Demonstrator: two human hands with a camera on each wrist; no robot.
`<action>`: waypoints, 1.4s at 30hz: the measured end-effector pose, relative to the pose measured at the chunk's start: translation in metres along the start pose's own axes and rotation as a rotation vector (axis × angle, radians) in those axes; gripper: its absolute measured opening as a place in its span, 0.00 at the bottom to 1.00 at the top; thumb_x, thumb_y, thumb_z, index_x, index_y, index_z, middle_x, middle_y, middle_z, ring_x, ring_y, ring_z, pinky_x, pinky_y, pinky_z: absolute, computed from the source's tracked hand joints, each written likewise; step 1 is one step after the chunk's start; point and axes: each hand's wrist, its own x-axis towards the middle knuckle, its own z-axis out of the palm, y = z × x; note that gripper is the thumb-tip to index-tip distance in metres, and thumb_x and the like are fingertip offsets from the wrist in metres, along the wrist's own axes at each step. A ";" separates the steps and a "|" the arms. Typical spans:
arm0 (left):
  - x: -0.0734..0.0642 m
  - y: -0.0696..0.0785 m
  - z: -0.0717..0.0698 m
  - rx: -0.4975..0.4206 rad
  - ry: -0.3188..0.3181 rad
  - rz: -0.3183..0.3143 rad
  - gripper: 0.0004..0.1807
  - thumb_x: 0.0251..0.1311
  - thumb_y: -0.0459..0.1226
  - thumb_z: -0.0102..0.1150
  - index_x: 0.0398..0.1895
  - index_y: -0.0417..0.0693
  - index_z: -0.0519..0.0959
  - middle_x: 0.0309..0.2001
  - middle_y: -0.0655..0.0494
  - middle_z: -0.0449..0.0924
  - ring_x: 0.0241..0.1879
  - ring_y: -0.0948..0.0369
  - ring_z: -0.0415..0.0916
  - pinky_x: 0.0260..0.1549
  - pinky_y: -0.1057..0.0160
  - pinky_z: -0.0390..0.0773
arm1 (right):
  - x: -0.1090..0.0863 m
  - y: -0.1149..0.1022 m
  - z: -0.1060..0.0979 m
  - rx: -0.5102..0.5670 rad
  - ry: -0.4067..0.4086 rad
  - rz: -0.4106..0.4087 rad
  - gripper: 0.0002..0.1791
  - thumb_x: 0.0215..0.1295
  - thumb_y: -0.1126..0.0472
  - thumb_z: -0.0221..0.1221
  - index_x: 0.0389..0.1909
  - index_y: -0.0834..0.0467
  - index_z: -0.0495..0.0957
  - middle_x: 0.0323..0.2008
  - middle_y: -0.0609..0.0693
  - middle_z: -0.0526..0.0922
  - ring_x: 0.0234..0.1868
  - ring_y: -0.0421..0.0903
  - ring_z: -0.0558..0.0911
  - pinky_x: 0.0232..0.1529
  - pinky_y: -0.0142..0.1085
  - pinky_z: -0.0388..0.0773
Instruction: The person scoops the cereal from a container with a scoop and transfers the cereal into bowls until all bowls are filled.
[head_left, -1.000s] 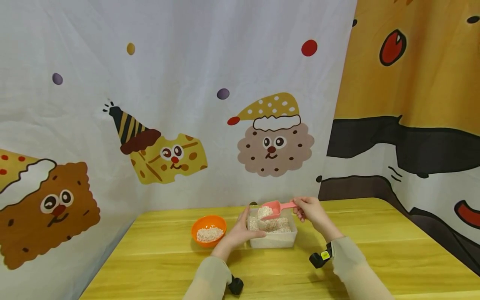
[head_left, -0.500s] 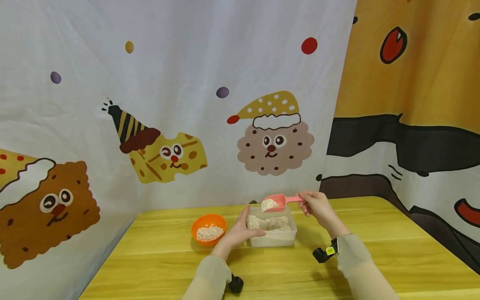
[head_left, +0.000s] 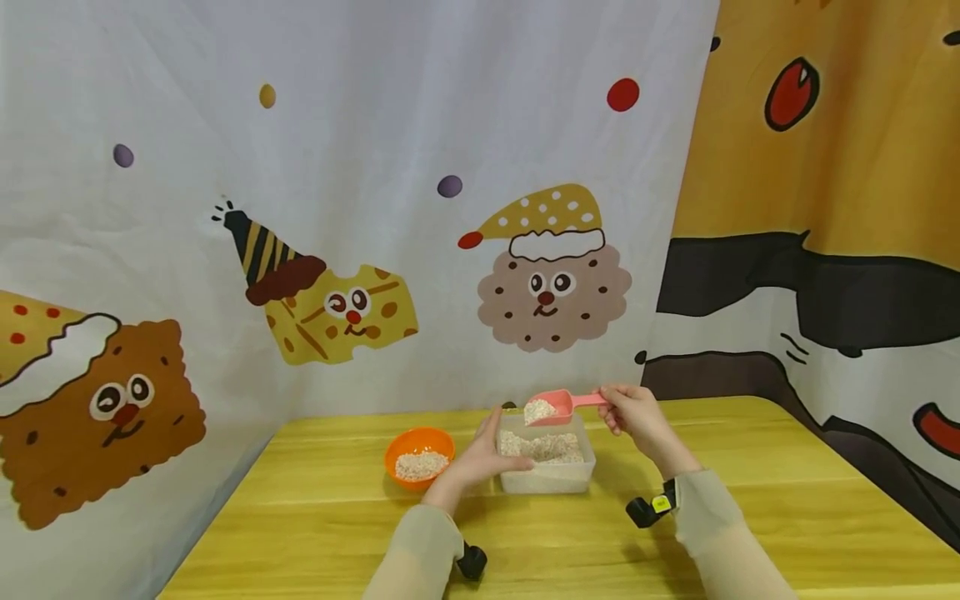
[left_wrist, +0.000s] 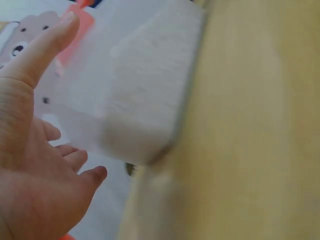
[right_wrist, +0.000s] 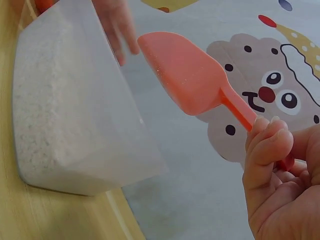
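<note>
My right hand (head_left: 636, 414) pinches the handle of a pink scoop (head_left: 561, 404), raised above the back of a translucent plastic container (head_left: 551, 479). Pale oat-like flakes (head_left: 538, 411) fill the front of the scoop. More flakes, hollowed in the middle, lie in the container. My left hand (head_left: 480, 458) spreads around the container's left side, thumb along the front and fingers towards the back. In the left wrist view, its thumb is straight and its fingers are loosely bent beside the container wall (left_wrist: 145, 90); firm contact cannot be told.
An orange bowl (head_left: 420, 435) with some of the same flakes stands left of the container, partly behind the left forearm. All of it sits on a wooden table (head_left: 322, 517). A printed curtain (head_left: 442, 350) hangs at the table's back edge.
The right hand has lifted the loaded scoop up out of the container and slightly right; over the last half second it hardly moves. The left hand has stayed at the container.
</note>
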 end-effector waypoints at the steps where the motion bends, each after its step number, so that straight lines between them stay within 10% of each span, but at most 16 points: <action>1: -0.001 0.004 -0.003 0.015 -0.006 0.009 0.64 0.50 0.51 0.72 0.78 0.57 0.34 0.77 0.42 0.33 0.73 0.42 0.38 0.63 0.35 0.52 | 0.000 0.000 0.000 -0.002 0.002 -0.001 0.19 0.77 0.60 0.46 0.47 0.75 0.75 0.20 0.50 0.76 0.16 0.38 0.70 0.17 0.28 0.69; 12: -0.023 0.034 -0.065 0.146 -0.038 0.134 0.56 0.55 0.50 0.69 0.78 0.58 0.41 0.77 0.55 0.44 0.74 0.50 0.43 0.66 0.41 0.52 | -0.001 -0.001 -0.001 0.003 0.004 0.003 0.21 0.77 0.59 0.46 0.49 0.76 0.73 0.20 0.50 0.76 0.16 0.38 0.70 0.17 0.28 0.69; 23: -0.051 -0.002 -0.113 0.210 0.040 0.087 0.54 0.55 0.54 0.67 0.78 0.54 0.44 0.76 0.50 0.48 0.73 0.47 0.45 0.64 0.38 0.53 | -0.002 -0.002 0.001 0.007 -0.003 0.016 0.21 0.77 0.58 0.46 0.50 0.76 0.74 0.21 0.49 0.76 0.16 0.38 0.69 0.17 0.29 0.69; 42: -0.067 -0.067 -0.131 -0.155 0.065 0.028 0.46 0.64 0.37 0.61 0.78 0.47 0.44 0.76 0.45 0.42 0.74 0.46 0.38 0.67 0.40 0.45 | 0.001 0.006 0.001 0.008 0.002 -0.022 0.18 0.77 0.59 0.46 0.43 0.71 0.77 0.20 0.49 0.76 0.16 0.37 0.70 0.17 0.28 0.69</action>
